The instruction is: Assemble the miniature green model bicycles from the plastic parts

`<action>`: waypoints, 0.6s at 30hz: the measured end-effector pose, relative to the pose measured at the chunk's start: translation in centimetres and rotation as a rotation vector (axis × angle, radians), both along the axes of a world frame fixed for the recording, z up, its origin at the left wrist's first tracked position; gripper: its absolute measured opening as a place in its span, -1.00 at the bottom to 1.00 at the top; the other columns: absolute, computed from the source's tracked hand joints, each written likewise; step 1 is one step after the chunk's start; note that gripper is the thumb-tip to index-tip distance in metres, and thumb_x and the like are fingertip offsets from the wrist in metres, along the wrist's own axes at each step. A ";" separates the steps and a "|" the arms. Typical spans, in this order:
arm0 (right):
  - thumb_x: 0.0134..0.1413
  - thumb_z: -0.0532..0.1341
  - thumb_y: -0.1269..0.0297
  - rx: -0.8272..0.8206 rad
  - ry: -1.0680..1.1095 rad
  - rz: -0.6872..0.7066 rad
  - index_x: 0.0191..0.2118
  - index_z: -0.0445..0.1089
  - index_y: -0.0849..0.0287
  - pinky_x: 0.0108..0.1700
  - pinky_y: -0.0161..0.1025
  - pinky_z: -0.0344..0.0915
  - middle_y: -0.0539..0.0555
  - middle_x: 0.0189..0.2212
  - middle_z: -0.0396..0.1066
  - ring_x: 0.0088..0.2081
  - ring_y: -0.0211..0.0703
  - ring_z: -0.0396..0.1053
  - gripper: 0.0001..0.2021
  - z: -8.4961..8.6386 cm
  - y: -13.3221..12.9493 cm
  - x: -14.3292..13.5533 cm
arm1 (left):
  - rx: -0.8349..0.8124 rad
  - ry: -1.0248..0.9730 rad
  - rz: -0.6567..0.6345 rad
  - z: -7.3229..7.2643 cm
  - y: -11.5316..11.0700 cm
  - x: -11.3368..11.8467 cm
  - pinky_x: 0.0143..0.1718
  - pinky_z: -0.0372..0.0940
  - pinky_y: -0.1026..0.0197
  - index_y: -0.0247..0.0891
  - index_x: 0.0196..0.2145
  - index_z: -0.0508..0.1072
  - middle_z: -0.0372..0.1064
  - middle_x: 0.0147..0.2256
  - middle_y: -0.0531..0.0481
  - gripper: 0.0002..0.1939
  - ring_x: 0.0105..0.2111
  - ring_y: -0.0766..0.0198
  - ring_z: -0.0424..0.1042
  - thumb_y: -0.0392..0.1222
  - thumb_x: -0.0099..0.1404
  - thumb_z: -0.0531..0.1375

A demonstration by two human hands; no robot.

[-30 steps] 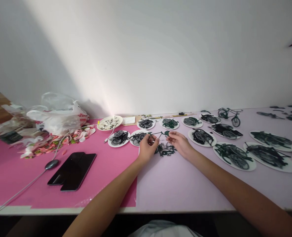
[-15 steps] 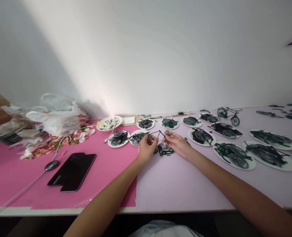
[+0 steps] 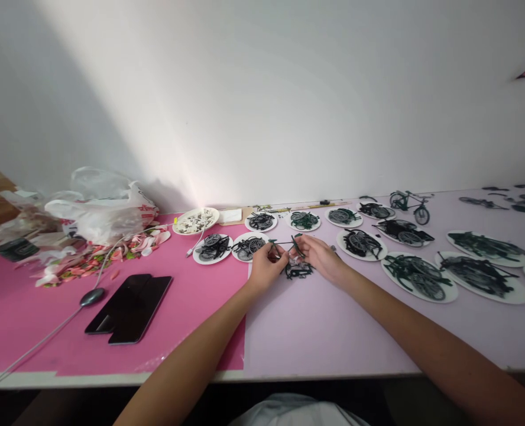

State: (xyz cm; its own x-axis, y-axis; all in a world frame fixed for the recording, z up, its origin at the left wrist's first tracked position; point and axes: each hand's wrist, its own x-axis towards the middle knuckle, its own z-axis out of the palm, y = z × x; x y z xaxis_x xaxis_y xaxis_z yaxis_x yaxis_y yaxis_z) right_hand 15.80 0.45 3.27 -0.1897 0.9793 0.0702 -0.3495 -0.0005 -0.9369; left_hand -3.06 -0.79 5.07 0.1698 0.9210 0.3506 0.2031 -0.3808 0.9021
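Between my two hands is a thin dark green bicycle frame piece [image 3: 284, 242]. My left hand [image 3: 268, 262] pinches its left end, fingers closed. The other end is in the closed fingers of my right hand [image 3: 316, 255]. Loose dark bicycle parts [image 3: 298, 271] lie on the pale table below and between the hands. A white plate with a grey wheel and black parts [image 3: 248, 247] stands just behind my left hand. Right of my right hand is a plate of black parts [image 3: 362, 245].
More plates with bicycle parts [image 3: 419, 277] stand at the right. An assembled toy bicycle [image 3: 410, 205] stands at the back. Two dark phones or tablets [image 3: 132, 309], a cable, artificial petals [image 3: 112, 255] and a plastic bag [image 3: 105, 210] are at the left.
The frame piece has turned between my fingers, and its raised middle angle no longer shows. My hands have come slightly closer together.
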 end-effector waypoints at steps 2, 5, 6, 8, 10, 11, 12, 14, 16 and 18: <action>0.08 0.36 -0.24 0.040 -0.080 -0.037 -0.23 0.44 0.13 -0.25 -0.19 0.39 0.10 -0.37 0.55 -0.27 -0.05 0.50 -0.52 0.1 0.0 0.0 | 0.006 0.014 -0.005 0.1 -0.1 0.0 -0.43 0.20 0.29 -0.27 -0.44 0.40 0.30 -0.52 0.07 -0.74 -0.50 0.33 0.27 -0.03 0.19 0.31; 0.05 0.38 -0.23 0.129 -0.245 -0.084 -0.28 0.41 0.12 -0.20 -0.20 0.37 0.06 -0.38 0.55 -0.29 -0.10 0.48 -0.53 0.6 -0.5 0.0 | 0.010 0.064 -0.018 0.2 -0.2 0.0 -0.44 0.19 0.29 -0.27 -0.44 0.40 0.33 -0.50 0.05 -0.75 -0.50 0.34 0.28 -0.04 0.20 0.30; 0.05 0.39 -0.22 0.159 -0.296 -0.098 -0.28 0.41 0.12 -0.19 -0.20 0.37 0.05 -0.39 0.54 -0.29 -0.10 0.48 -0.53 0.8 -0.7 0.0 | 0.010 0.082 -0.019 0.2 -0.2 0.0 -0.45 0.18 0.29 -0.26 -0.44 0.40 0.34 -0.49 0.05 -0.75 -0.51 0.34 0.28 -0.05 0.20 0.30; 0.05 0.38 -0.22 0.214 -0.373 -0.126 -0.29 0.42 0.12 -0.17 -0.19 0.36 0.03 -0.41 0.52 -0.29 -0.09 0.47 -0.54 1.2 -1.0 0.0 | 0.013 0.113 -0.023 0.1 -0.2 -0.1 -0.47 0.17 0.29 -0.26 -0.44 0.39 0.35 -0.49 0.05 -0.76 -0.52 0.34 0.29 -0.06 0.20 0.30; 0.05 0.37 -0.22 0.267 -0.439 -0.162 -0.31 0.44 0.13 -0.18 -0.18 0.35 0.03 -0.40 0.51 -0.29 -0.08 0.46 -0.54 1.5 -1.0 0.1 | 0.032 0.127 -0.030 0.0 -0.1 -0.2 -0.46 0.18 0.29 -0.26 -0.43 0.40 0.36 -0.50 0.06 -0.77 -0.51 0.34 0.30 -0.07 0.22 0.29; 0.05 0.36 -0.23 0.291 -0.470 -0.187 -0.32 0.46 0.13 -0.18 -0.17 0.35 0.05 -0.37 0.52 -0.28 -0.07 0.45 -0.54 1.6 -1.0 0.2 | 0.045 0.131 -0.036 0.0 0.0 -0.2 -0.45 0.20 0.29 -0.26 -0.42 0.40 0.36 -0.50 0.06 -0.78 -0.51 0.33 0.31 -0.07 0.23 0.29; 0.05 0.36 -0.22 0.315 -0.499 -0.216 -0.32 0.48 0.13 -0.18 -0.15 0.35 0.07 -0.34 0.52 -0.26 -0.05 0.45 -0.54 1.6 -0.9 0.3 | 0.058 0.134 -0.039 -0.1 0.1 -0.3 -0.45 0.21 0.29 -0.26 -0.40 0.41 0.36 -0.50 0.06 -0.79 -0.51 0.34 0.32 -0.07 0.23 0.28; 0.05 0.36 -0.21 0.359 -0.545 -0.271 -0.32 0.51 0.14 -0.13 -0.12 0.35 0.10 -0.27 0.54 -0.19 0.01 0.46 -0.56 1.4 -0.7 0.5 | 0.074 0.139 -0.047 -0.1 0.3 -0.4 -0.43 0.24 0.29 -0.25 -0.35 0.42 0.36 -0.51 0.08 -0.81 -0.51 0.34 0.33 -0.09 0.23 0.29; 0.08 0.36 -0.19 0.389 -0.565 -0.304 -0.29 0.53 0.14 -0.07 -0.09 0.35 0.12 -0.24 0.55 -0.14 0.05 0.47 -0.57 1.2 -0.4 0.8 | 0.084 0.121 -0.055 -0.2 0.6 -0.5 -0.42 0.28 0.29 -0.25 -0.28 0.42 0.40 -0.48 0.06 -0.79 -0.49 0.33 0.37 -0.09 0.23 0.32; 0.10 0.34 -0.18 0.400 -0.568 -0.322 -0.26 0.54 0.14 -0.04 -0.08 0.35 0.13 -0.22 0.57 -0.13 0.05 0.48 -0.57 1.1 -0.3 0.9 | 0.087 0.061 -0.049 -0.2 0.9 -0.6 -0.39 0.33 0.28 -0.24 -0.23 0.40 0.45 -0.41 0.02 -0.73 -0.43 0.30 0.43 -0.09 0.22 0.35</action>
